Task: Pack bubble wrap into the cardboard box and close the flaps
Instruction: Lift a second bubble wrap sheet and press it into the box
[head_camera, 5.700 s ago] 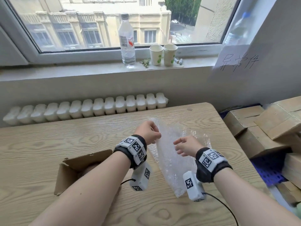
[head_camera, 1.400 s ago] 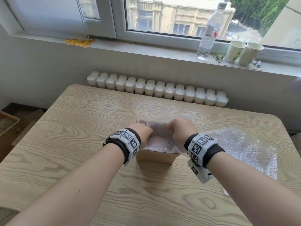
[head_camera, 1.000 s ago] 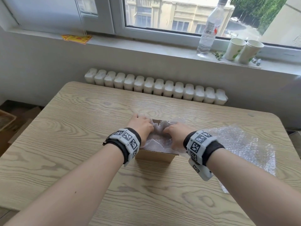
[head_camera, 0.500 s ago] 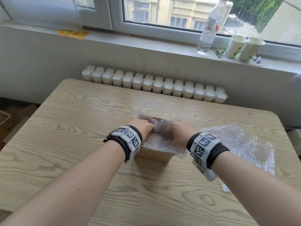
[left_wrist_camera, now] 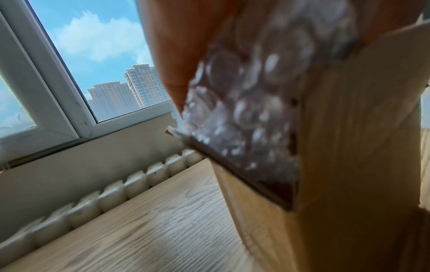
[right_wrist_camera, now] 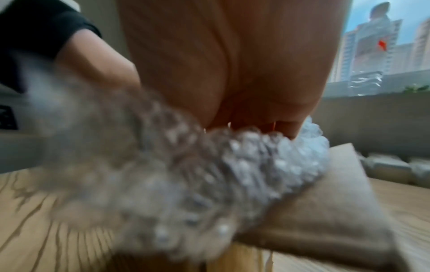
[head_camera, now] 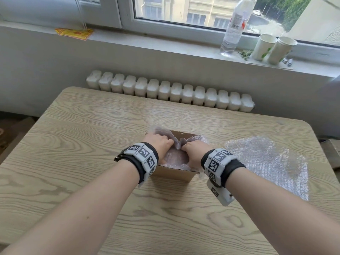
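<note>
A small open cardboard box [head_camera: 174, 174] stands on the wooden table [head_camera: 73, 162], just in front of me. A sheet of bubble wrap [head_camera: 176, 157] is stuffed into it, with its edges spilling over the far corners. My left hand [head_camera: 162, 144] and right hand [head_camera: 191, 149] are both down in the box with knuckles bent and fingers dug into the wrap. A ridge of wrap is bunched between them. The fingertips are hidden. Up close, the left wrist view shows bubble wrap [left_wrist_camera: 244, 110] against the box wall [left_wrist_camera: 360, 147]. The right wrist view shows bubble wrap [right_wrist_camera: 209, 174] over a flap [right_wrist_camera: 325, 202].
A second bubble wrap sheet [head_camera: 266, 162] lies flat on the table to the right of the box. A water bottle [head_camera: 232, 28] and two paper cups [head_camera: 263, 46] stand on the windowsill behind a radiator [head_camera: 169, 91]. Cardboard [head_camera: 333, 153] shows past the table's right edge.
Over the last second both hands have pushed deeper into the box and closer together. The wrap has sunk in, and the box's far wall now shows.
</note>
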Demonstrator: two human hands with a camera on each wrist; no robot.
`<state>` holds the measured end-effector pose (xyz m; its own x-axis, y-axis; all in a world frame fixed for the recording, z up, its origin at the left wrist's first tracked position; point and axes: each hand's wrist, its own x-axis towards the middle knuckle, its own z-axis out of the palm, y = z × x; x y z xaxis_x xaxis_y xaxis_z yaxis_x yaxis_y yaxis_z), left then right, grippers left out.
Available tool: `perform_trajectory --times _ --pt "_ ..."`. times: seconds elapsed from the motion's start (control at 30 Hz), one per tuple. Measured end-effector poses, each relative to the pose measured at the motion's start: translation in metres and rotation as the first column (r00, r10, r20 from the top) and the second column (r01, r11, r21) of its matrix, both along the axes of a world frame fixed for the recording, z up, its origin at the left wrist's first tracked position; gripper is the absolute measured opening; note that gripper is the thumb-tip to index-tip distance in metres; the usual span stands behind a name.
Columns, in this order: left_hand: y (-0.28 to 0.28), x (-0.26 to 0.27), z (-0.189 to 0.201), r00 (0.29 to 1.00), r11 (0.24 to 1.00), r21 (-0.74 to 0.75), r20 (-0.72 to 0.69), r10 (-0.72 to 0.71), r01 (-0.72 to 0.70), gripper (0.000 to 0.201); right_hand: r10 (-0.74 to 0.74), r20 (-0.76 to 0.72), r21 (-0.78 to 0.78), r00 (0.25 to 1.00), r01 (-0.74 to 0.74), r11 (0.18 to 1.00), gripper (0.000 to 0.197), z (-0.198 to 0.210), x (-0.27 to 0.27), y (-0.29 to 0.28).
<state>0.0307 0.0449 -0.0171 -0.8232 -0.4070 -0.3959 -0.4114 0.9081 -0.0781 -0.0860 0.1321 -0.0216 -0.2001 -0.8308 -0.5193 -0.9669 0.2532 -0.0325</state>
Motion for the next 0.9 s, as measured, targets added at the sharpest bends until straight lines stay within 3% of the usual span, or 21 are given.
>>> perform_trajectory --times 0.2,0.37,0.53,0.6,0.7,0.9 --pt "0.000 0.001 -0.002 0.996 0.997 -0.054 0.065 -0.054 0.058 0.049 -0.010 0.006 0.037 1.000 0.010 0.999 0.028 -0.001 0.002 -0.004" --pt "0.005 0.002 0.000 0.995 0.999 0.006 0.092 -0.033 0.033 0.044 -0.033 0.034 0.015 0.999 0.032 0.999 0.029 0.005 -0.001 -0.001" --pt "0.006 0.006 0.005 0.997 0.998 0.026 -0.044 -0.059 0.061 0.036 -0.003 0.063 -0.289 0.998 0.021 0.957 0.041 0.010 0.003 0.016" --pt "0.006 0.007 0.005 0.992 0.996 0.026 -0.090 -0.083 0.086 0.036 0.015 0.081 -0.319 0.997 0.012 0.948 0.038 0.006 0.008 0.022" --pt "0.007 0.012 0.004 0.989 0.995 0.010 -0.111 -0.102 0.104 0.039 -0.042 0.073 -0.183 0.996 0.055 0.982 0.048 0.002 0.013 0.025" --pt "0.004 0.026 0.001 0.968 0.987 -0.029 -0.196 -0.158 0.155 0.055 -0.067 0.024 -0.013 0.997 0.067 0.998 0.033 -0.004 0.016 0.005"
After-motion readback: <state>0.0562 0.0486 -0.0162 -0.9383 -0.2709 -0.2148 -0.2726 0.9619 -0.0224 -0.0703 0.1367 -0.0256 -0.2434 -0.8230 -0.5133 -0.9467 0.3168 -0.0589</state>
